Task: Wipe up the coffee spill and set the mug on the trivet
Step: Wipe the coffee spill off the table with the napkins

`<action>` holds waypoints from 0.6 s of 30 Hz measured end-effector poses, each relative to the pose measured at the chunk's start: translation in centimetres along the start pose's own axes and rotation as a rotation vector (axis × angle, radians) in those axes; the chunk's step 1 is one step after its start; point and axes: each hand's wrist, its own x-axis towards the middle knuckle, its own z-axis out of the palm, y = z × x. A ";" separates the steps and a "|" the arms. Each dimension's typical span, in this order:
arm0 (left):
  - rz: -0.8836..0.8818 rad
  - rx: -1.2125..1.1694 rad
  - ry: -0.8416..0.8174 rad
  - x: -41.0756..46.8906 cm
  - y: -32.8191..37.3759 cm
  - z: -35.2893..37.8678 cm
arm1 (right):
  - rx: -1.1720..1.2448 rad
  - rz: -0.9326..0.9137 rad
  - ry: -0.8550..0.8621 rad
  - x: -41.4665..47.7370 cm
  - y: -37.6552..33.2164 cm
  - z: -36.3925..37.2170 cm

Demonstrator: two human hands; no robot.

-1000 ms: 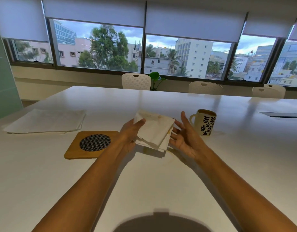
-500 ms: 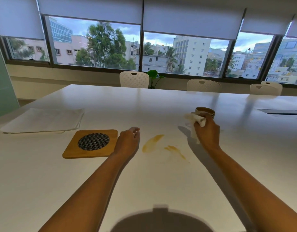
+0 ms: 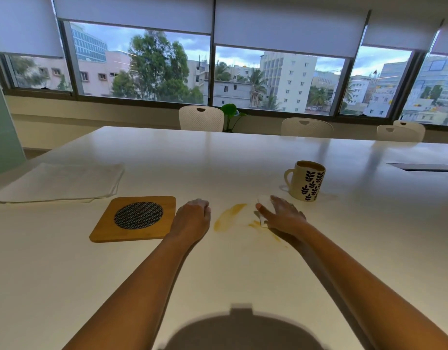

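Ochre coffee spill [image 3: 229, 215] is lying in smears on the white counter [image 3: 243, 274], and we are working on it with our right hand [image 3: 284, 215], which is pressing a folded white paper napkin [image 3: 263, 210] flat against the surface at the spill's right end. The right fingers [image 3: 265, 210] are spreading over the napkin, pinning it down rather than clenching it. Our left hand [image 3: 192, 218] is resting on the counter at the spill's nine o'clock, fingers loosely curled and grasping nothing, just beside the right edge of the wooden trivet [image 3: 134, 218].

We are judging the wiping as only partly done, since the long smear between our hands and a thinner streak toward five o'clock of the napkin are both showing wet colour. The napkin is soft and thin, likely soaking quickly, so we are expecting to need flat pressure from the palm and perhaps a fresh fold.

The ceramic mug [image 3: 307, 184] with its dark leaf print is standing upright at one o'clock from our right hand, well apart from the trivet. It is looking nearly full, so it is probably heavy, rigid and ready to slop; we are planning to take it by the handle [image 3: 288, 178] on its left side and keep it level.

At ten o'clock from the trivet a stack of clean napkins [image 3: 61, 181] is waiting.
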 end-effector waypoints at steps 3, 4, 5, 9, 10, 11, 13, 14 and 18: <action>0.001 0.053 -0.012 0.2 -0.2 0.3 | -0.098 -0.031 -0.039 0.2 0.3 1.4; -0.001 0.066 -0.019 0.2 -0.2 0.3 | -0.130 -0.051 -0.049 0.2 0.5 1.6; -0.001 0.076 -0.026 0.3 -0.3 0.4 | -0.154 -0.071 -0.055 0.1 0.8 1.7; -0.009 0.091 -0.064 0.4 -0.5 0.7 | -0.163 -0.085 -0.060 0.3 2.2 1.1; -0.010 0.092 -0.073 0.5 -0.5 0.7 | -0.151 -0.061 -0.047 0.5 2.4 0.9; -0.010 0.097 -0.081 0.5 -0.5 0.8 | -0.139 -0.034 -0.027 0.7 2.4 0.9; -0.013 0.106 -0.098 0.6 -0.6 0.9 | -0.123 0.002 0.013 1.2 1.6 0.9; -0.017 0.107 -0.107 0.7 -0.6 1.0 | -0.117 0.010 0.024 1.4 1.0 1.0; -0.021 0.099 -0.123 0.8 -0.7 1.2 | -0.154 -0.040 0.025 2.6 -2.7 1.6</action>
